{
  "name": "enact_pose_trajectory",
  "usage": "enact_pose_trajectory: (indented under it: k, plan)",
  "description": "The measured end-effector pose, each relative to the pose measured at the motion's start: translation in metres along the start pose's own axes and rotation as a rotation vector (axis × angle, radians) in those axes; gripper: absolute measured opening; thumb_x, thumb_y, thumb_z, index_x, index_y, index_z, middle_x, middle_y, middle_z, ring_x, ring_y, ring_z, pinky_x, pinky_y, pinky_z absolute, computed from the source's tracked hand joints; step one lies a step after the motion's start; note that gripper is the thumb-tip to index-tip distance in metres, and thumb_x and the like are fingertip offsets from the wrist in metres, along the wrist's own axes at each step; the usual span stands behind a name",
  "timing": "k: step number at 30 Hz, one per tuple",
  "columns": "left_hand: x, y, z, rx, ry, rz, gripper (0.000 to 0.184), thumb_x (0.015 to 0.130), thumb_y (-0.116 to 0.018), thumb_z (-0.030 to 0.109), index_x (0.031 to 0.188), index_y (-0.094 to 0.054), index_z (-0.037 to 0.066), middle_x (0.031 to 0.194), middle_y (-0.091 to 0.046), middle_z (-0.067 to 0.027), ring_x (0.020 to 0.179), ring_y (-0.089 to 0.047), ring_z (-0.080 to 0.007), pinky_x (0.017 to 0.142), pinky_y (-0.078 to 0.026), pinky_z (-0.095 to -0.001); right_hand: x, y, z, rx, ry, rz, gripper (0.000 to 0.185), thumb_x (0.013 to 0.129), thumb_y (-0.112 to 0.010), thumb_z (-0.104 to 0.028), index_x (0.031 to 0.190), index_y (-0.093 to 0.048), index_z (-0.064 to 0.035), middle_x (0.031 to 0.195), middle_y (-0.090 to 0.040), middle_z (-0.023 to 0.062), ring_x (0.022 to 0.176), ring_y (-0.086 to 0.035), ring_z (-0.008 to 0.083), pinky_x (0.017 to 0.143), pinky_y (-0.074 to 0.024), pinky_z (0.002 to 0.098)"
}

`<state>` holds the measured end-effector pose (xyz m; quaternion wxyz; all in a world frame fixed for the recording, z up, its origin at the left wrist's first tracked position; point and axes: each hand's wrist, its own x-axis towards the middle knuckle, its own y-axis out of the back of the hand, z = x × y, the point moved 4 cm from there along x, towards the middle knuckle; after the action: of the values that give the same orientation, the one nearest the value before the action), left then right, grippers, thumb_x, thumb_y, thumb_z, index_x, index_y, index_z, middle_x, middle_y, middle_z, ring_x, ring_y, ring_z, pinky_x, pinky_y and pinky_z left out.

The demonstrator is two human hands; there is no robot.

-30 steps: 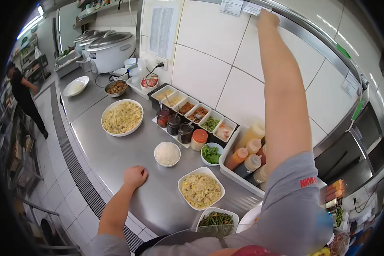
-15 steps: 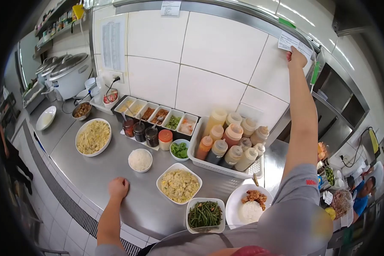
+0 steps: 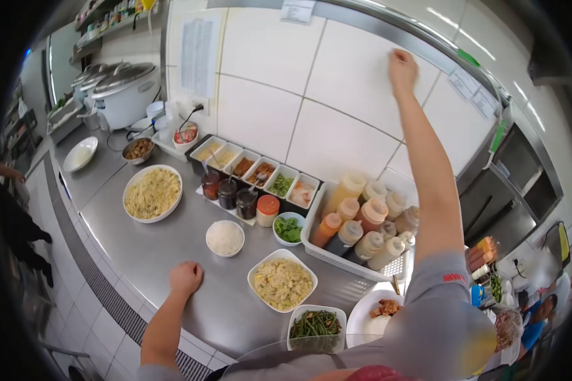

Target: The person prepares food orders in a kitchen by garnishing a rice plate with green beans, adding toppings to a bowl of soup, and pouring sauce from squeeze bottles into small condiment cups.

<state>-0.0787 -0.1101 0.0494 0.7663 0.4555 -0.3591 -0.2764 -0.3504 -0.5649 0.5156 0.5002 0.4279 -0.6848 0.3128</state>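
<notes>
White paper slips [image 3: 464,82] hang at the steel rail [image 3: 375,25] beside the right hand [image 3: 403,71], raised in an apparent reach, fingers curled, contents indeterminable; the left hand [image 3: 186,277], closed loosely, rests on the grey steel counter [image 3: 217,295]; slip contact requires rightward extension.

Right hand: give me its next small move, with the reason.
Probably lower the right hand toward the counter: it is raised by the wall, apart from the two slips hanging to its right, its fingers curled with nothing visible in them, and the food bowls sit below.
</notes>
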Motion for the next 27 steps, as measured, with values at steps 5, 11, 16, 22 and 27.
enact_pose_trajectory:
  k: [5,11,16,22,27]
  plan:
    - [0.001,0.003,-0.005,-0.056,-0.038,0.045,0.018,0.072,-0.054,0.021,0.061,-0.058,0.008,0.061,-0.056,-0.0084,0.055,-0.056,-0.0276,0.052,-0.045,-0.0386,0.002,-0.163,-0.072,0.244,-0.453,-0.178,0.026,0.076,-0.055,-0.017,0.094,-0.061,0.0005,0.093,-0.061,0.0172,0.082,-0.06,0.0272,0.07,-0.048,0.0348]
    - [0.003,0.006,-0.002,-0.097,-0.049,0.027,0.016,0.071,-0.055,0.02,0.06,-0.058,0.009,0.059,-0.056,-0.0075,0.052,-0.055,-0.0271,0.049,-0.045,-0.0373,0.02,-0.249,-0.088,0.384,-0.706,-0.308,0.025,0.083,-0.05,-0.024,0.098,-0.057,-0.0045,0.095,-0.059,0.0103,0.08,-0.059,0.0244,0.056,-0.0509,0.0344]
    - [0.005,0.005,-0.001,-0.143,-0.109,0.032,0.015,0.071,-0.055,0.019,0.061,-0.058,0.008,0.06,-0.056,-0.008,0.055,-0.055,-0.0275,0.052,-0.045,-0.0385,-0.02,-0.181,-0.088,0.539,-0.754,-0.126,0.032,0.079,-0.056,-0.017,0.1,-0.052,0.0062,0.095,-0.057,0.0169,0.085,-0.056,0.0294,0.064,-0.0505,0.0384]
    - [0.002,-0.003,-0.006,-0.177,-0.084,0.005,0.015,0.072,-0.053,0.019,0.064,-0.06,0.008,0.064,-0.058,-0.0103,0.06,-0.056,-0.0293,0.054,-0.046,-0.04,-0.014,0.023,0.023,0.649,-0.738,0.351,0.023,0.075,-0.058,-0.003,0.097,-0.052,0.0036,0.096,-0.056,0.0158,0.075,-0.059,0.0283,0.058,-0.0527,0.0432]
    - [0.003,0.003,-0.002,-0.047,-0.112,-0.029,0.017,0.072,-0.052,0.02,0.063,-0.058,0.006,0.066,-0.058,-0.0113,0.06,-0.056,-0.0303,0.055,-0.045,-0.0406,0.022,0.1,0.059,0.586,-0.803,0.57,0.02,0.072,-0.062,-0.006,0.09,-0.059,0.0022,0.09,-0.06,0.0142,0.072,-0.06,0.0248,0.05,-0.0505,0.035]
